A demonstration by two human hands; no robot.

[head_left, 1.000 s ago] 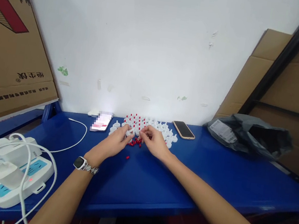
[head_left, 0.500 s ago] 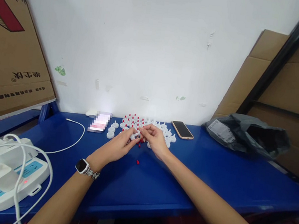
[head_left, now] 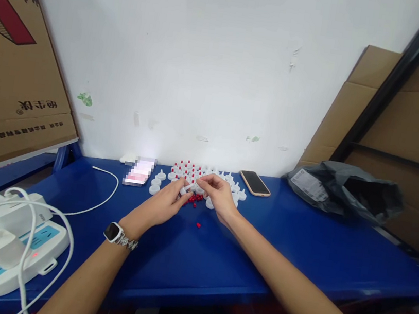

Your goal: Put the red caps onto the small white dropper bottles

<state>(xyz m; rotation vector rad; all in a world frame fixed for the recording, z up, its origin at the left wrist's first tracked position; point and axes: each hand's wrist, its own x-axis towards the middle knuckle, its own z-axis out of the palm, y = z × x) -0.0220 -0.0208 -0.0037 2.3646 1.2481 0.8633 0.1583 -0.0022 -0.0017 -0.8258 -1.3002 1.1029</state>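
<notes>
- Nearest to us, at lower left, a white power strip (head_left: 5, 248) with plugs and looping white cables sits on the blue table (head_left: 297, 252).
- We see a wristwatch (head_left: 113, 231) on the left forearm, which reaches forward over the table.
- A single loose red cap (head_left: 198, 224) lies alone on the table, just in front of the hands. Half a second ago it lay slightly lower and to the left in view; since the whole scene has shifted likewise, we judge that the camera moved, not the cap.
- The left hand (head_left: 159, 204) has its fingers curled, pinching a small white nozzle piece (head_left: 186, 189) at its fingertips. Compared with a second ago, this hand has drawn a little back from the pile.
- The right hand (head_left: 217, 192) meets it, fingers pinched together at the same piece; whether it holds a red cap we cannot tell, as the contact is too small to resolve. The two hands have stayed joined throughout, which we read as one fitting step in progress.
- Between and under the hands lies a scatter of red caps (head_left: 193, 200).
- Behind them stands the cluster of white nozzles (head_left: 199, 174), many already red-tipped.
- Farther back lie a phone (head_left: 254, 182) to the right, a blurred card (head_left: 137, 172) to the left, and a grey plastic bag (head_left: 345, 189) at far right.
- Cardboard boxes (head_left: 16, 57) lean against the white wall (head_left: 207, 63).
</notes>
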